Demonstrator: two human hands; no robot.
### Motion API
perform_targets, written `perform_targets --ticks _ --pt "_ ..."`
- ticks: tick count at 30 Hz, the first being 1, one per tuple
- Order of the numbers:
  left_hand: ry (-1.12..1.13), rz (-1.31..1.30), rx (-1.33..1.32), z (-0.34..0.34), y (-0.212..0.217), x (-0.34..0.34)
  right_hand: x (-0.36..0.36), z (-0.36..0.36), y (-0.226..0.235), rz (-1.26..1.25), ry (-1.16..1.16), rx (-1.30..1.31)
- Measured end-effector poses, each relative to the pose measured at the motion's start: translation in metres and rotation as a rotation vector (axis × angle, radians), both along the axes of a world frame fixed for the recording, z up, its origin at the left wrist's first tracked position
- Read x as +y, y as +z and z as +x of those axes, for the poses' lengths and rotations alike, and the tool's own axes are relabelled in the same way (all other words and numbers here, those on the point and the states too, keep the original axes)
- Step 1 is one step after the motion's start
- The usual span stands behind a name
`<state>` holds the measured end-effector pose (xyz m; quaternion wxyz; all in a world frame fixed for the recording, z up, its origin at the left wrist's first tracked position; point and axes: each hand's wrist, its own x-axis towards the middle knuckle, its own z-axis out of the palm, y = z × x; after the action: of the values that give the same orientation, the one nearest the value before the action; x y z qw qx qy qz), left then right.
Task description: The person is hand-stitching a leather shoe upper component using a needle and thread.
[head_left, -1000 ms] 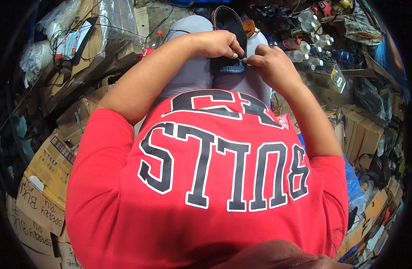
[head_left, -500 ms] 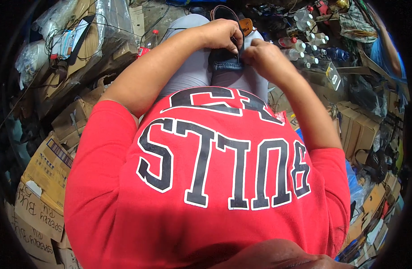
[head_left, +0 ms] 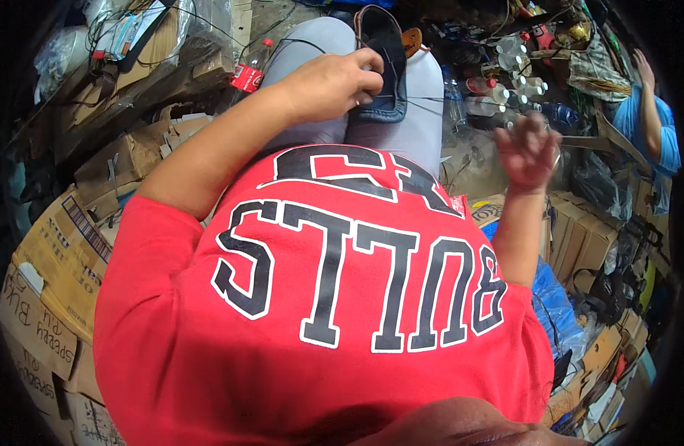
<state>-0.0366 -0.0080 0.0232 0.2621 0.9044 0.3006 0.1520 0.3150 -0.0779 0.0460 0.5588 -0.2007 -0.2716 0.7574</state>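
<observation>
A dark blue slip-on shoe (head_left: 390,67) with a brown-edged opening rests on my lap over the grey trousers, its stitched toe toward me. My left hand (head_left: 334,85) is at the shoe's left side, fingers curled closed; what they hold is hidden. A thin dark thread (head_left: 424,98) stretches from the shoe to the right across my thigh. My right hand (head_left: 529,154) is raised well to the right, away from the shoe, its fingers bent and smeared by motion. A tan leather piece (head_left: 411,41) sits beside the shoe's far right side.
A red-labelled bottle (head_left: 251,70) stands left of my knee. Several clear plastic bottles (head_left: 498,93) lie on the floor at right. Cardboard pieces (head_left: 59,275) are stacked at left, flattened boxes (head_left: 584,230) at right. Another person's arm (head_left: 649,104) shows at far right.
My right hand has swung away from the shoe to the right and nearer to me. My left hand has shifted left and slightly toward me. The thread now shows stretched out.
</observation>
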Motion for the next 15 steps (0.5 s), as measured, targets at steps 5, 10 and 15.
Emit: perform_targets --ticks 5,10,15 --pt "0.120 -0.079 -0.033 -0.043 0.024 0.000 -0.020 0.038 0.008 0.042 0.105 -0.208" --pt "0.536 0.092 -0.151 -0.062 0.008 0.012 -0.035 0.065 -0.025 -0.135 -0.012 -0.659" --pt "0.455 -0.735 -1.069 -0.005 0.032 -0.011 -0.045 0.029 -0.006 0.155 0.074 -0.223"
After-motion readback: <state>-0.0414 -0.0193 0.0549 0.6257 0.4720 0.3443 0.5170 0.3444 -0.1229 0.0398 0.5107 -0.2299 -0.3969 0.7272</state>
